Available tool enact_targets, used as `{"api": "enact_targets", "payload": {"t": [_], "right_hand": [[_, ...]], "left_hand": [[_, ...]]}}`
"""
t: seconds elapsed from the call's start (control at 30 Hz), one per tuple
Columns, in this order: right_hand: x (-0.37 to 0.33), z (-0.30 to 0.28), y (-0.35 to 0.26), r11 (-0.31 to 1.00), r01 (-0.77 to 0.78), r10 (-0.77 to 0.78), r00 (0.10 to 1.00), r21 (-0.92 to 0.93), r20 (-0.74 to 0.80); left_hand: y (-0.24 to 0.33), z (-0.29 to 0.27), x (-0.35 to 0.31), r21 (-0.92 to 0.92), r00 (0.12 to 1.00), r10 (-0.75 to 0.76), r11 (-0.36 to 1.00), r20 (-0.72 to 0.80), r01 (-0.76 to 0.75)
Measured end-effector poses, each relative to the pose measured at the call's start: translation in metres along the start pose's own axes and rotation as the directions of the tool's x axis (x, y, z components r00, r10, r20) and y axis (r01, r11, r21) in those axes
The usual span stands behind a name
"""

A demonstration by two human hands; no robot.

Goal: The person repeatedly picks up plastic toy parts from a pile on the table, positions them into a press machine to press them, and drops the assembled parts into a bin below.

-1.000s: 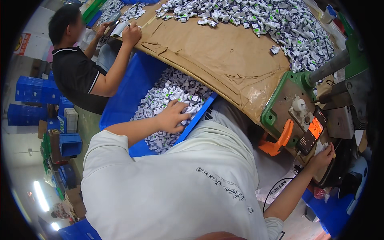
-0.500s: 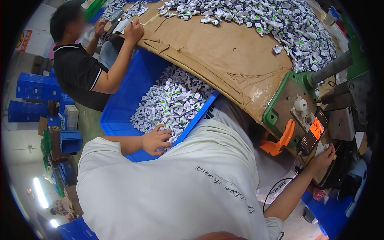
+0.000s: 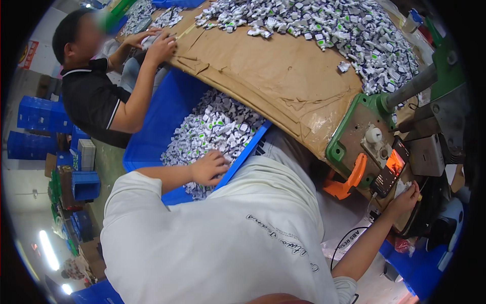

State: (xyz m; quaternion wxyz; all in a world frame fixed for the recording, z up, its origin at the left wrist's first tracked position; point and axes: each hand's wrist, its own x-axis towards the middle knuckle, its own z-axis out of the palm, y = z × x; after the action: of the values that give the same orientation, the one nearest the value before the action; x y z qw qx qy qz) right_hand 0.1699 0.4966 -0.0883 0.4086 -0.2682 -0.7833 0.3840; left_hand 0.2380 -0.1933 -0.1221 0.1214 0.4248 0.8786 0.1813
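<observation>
My left hand (image 3: 209, 167) is over the near edge of a large blue bin (image 3: 152, 147), its fingers curled down. Whatever it may hold is hidden under the palm. The bin is heaped with small white plastic pieces (image 3: 215, 124) with dark blue and green parts. At the far right, my right hand (image 3: 405, 198) has its fingers closed at a small white thing (image 3: 401, 188), too small to name. Just beyond that hand lies a phone (image 3: 390, 169) with a lit screen, by the green-edged base of a machine (image 3: 349, 137).
A table covered in brown cardboard (image 3: 263, 71) carries a big pile of the same pieces (image 3: 349, 35). An orange handle (image 3: 349, 180) juts from the machine base toward me. A co-worker in a black shirt (image 3: 96, 96) works at the table's left end. Blue crates (image 3: 43, 114) stand far left.
My left hand has lifted slightly off the pieces and its fingers have curled in. My right hand stays by the phone. The co-worker's hands have come closer together.
</observation>
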Motion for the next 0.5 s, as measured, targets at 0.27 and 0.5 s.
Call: {"api": "enact_targets", "payload": {"t": [0.27, 0.5], "right_hand": [[-0.003, 0.001, -0.001, 1.0, -0.006, 0.006, 1.0, 0.013, 0.009], [-0.007, 0.002, -0.007, 0.998, -0.031, 0.029, 0.999, 0.057, 0.039]], "left_hand": [[0.023, 0.006, -0.056, -0.013, 0.971, 0.154, 0.988, 0.182, -0.154], [-0.01, -0.065, 0.061, 0.158, 0.914, 0.2, 0.976, -0.353, -0.153]]}}
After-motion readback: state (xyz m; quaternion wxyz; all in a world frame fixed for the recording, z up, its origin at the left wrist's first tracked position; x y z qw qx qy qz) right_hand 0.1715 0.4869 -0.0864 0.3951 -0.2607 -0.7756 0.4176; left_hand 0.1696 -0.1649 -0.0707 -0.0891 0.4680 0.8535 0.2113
